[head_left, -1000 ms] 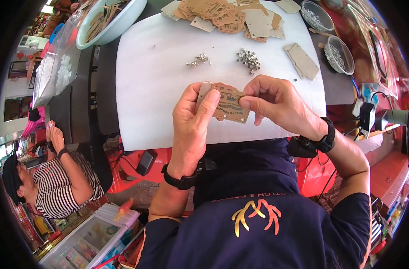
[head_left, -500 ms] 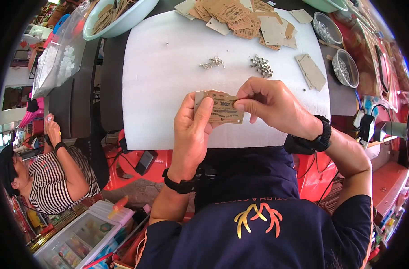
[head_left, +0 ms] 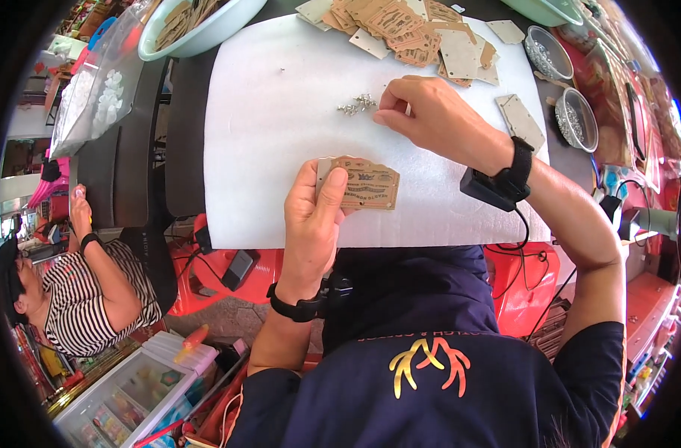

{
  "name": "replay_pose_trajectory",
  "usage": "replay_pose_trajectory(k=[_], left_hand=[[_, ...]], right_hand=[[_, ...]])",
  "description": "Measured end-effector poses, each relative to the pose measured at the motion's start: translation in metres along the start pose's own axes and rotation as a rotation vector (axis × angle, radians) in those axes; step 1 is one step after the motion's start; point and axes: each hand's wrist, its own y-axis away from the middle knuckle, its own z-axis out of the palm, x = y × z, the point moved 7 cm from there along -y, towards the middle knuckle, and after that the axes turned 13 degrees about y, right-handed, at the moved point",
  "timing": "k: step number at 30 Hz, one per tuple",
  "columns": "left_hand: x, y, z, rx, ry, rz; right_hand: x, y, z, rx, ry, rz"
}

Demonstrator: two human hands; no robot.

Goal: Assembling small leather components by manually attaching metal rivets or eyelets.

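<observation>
My left hand (head_left: 311,216) grips a small printed brown card (head_left: 370,188) with a pale piece behind it, the thumb pressed on its face. The card has a wavy upper edge and small holes near its rim. My right hand (head_left: 430,116) is over the white sheet, thumb and forefinger bent together beside a little pile of shiny metal fasteners (head_left: 357,104). Whatever is between those fingertips, if anything, is too small to make out. Another pile of small metal pieces, seen there earlier, is hidden beneath the right hand.
The white foam sheet (head_left: 258,179) covers the table. Brown and pale cards (head_left: 408,33) are heaped at its far edge; pale plates (head_left: 520,122) lie at right. Two tubs of metal bits (head_left: 570,123) stand beyond. A pale green basin (head_left: 195,37) is far left. A person (head_left: 94,291) sits at left.
My right hand has left the card and moved up and away to the fastener pile. The left hand still holds the card, shifted slightly left and nearer me.
</observation>
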Motion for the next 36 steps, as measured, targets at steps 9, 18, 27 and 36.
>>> replay_pose_trajectory(k=[9, 18, 27, 36], left_hand=[[0.002, -0.001, 0.009, -0.023, -0.123, 0.017], [0.005, -0.001, 0.012, -0.069, -0.143, 0.023], [0.000, -0.002, 0.011, -0.035, -0.195, 0.001], [0.001, -0.003, 0.015, -0.079, -0.149, -0.027]], right_hand=[[0.003, -0.014, 0.006, 0.004, 0.168, 0.006], [-0.003, -0.006, -0.006, -0.099, 0.206, 0.012], [-0.001, -0.014, -0.002, 0.003, 0.130, -0.037], [-0.005, -0.014, 0.001, 0.035, 0.285, -0.076]])
